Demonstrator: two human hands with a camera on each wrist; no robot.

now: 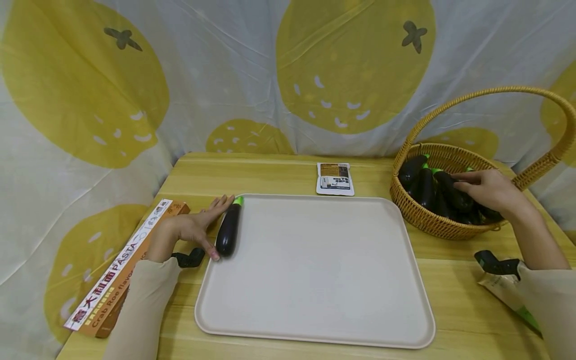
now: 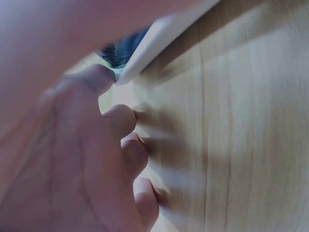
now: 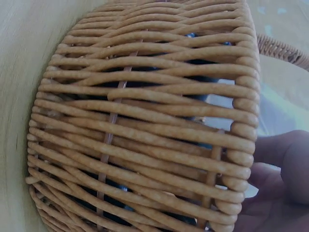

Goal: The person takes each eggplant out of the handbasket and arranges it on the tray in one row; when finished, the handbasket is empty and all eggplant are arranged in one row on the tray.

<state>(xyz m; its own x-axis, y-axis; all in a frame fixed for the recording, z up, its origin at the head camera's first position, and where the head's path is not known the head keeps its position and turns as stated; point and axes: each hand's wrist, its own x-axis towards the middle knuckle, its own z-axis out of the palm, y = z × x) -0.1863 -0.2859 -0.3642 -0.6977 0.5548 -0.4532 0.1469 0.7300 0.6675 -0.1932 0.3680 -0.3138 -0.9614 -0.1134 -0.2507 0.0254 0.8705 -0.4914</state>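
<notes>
A dark purple eggplant (image 1: 228,229) with a bright green cap lies lengthwise along the left edge of the beige tray (image 1: 315,270). Beside it is my left hand (image 1: 196,227), fingers spread, thumb near the eggplant's lower end and forefinger by its cap. In the left wrist view the other fingers (image 2: 133,157) rest on the wood just outside the tray. My right hand (image 1: 488,189) reaches over the wicker basket's (image 1: 438,227) rim onto several eggplants (image 1: 425,187). Its fingertips touch the pile, but the basket wall and the hand itself hide whether they grip one.
A long pasta box (image 1: 119,272) lies left of the tray, under the left forearm. Behind the tray is a small flat packet (image 1: 335,178). A green-and-beige pouch (image 1: 506,295) lies partly under the right sleeve. The basket's tall handle (image 1: 490,90) arches overhead; a patterned curtain (image 1: 234,65) hangs behind.
</notes>
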